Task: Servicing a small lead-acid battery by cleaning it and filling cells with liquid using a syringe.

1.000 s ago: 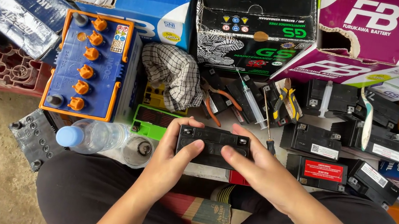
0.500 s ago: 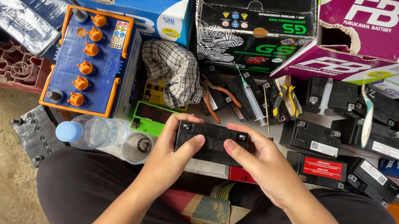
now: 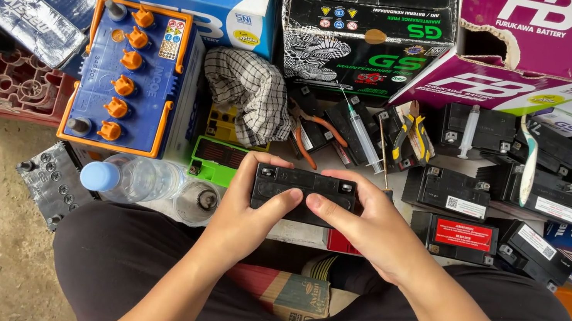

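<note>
Black plastic fills both hands: a small battery (image 3: pixel 305 194) sits just above the person's lap, the left hand (image 3: pixel 245 212) wrapped around its left end and the right hand (image 3: pixel 368 226) closed over its right end, thumbs apparently pressing its top. A clear water bottle (image 3: pixel 130 178) lies near the left hand, beside a big blue battery (image 3: pixel 129 78).

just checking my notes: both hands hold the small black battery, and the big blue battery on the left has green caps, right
Not quite. The head view shows the big blue battery has orange caps, not green. The rest stands: the left hand and right hand both hold the small black battery.
</note>
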